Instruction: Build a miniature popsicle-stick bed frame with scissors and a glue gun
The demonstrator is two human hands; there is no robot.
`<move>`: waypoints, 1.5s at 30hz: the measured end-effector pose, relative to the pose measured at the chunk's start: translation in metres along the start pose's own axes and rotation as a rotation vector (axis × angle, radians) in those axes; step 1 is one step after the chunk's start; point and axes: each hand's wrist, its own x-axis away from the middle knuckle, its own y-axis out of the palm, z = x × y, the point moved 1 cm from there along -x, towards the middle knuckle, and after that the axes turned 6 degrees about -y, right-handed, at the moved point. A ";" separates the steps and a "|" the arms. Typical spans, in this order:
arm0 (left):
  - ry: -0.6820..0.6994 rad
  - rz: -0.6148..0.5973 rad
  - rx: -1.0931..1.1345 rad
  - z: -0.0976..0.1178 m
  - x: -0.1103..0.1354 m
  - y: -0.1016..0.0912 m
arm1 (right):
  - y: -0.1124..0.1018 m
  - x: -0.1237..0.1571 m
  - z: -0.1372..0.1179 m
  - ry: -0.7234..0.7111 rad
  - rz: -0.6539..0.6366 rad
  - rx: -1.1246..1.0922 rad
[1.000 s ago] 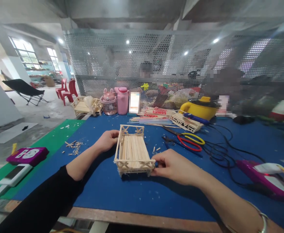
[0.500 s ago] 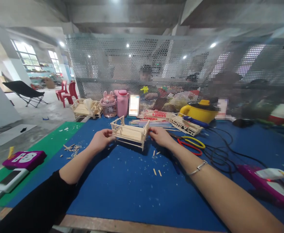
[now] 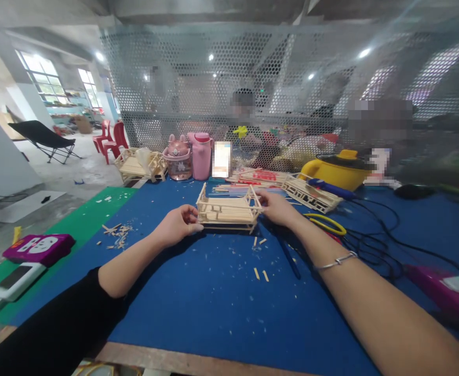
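At centre of frame, on blue desk (image 3: 214, 318): small stick-built bed frame (image 3: 226, 211), long side toward camera; resting on the desk or just above it, cannot tell. Left hand (image 3: 178, 225) curled, fingertips pinching frame's left end. Right hand (image 3: 277, 207) clasping right end. Stick offcuts (image 3: 261, 274) just below frame. Right of centre: yellow-handled scissors (image 3: 327, 223). Upper centre: pink bottle (image 3: 201, 155); further right, yellow pot (image 3: 341, 172). Lower left: purple box (image 3: 37, 248).

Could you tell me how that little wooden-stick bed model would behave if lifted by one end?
The small bed-shaped model of thin pale wooden sticks is probably light: it is open latticework. Likely stiff yet fragile, since its rails are single sticks; the left hand and right hand hold opposite ends. Its flat base should not roll.
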 end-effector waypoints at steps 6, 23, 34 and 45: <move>0.039 -0.034 0.027 0.001 0.002 0.001 | -0.032 0.037 -0.008 0.032 0.157 0.009; 0.174 0.255 -0.255 0.011 0.009 -0.024 | -0.009 0.082 -0.020 -0.069 0.061 0.020; 0.162 0.507 -0.231 -0.008 -0.001 -0.032 | -0.025 0.082 -0.008 -0.040 0.173 -0.011; 0.136 0.574 -0.199 -0.008 0.002 -0.038 | -0.051 0.084 0.004 0.101 0.214 0.072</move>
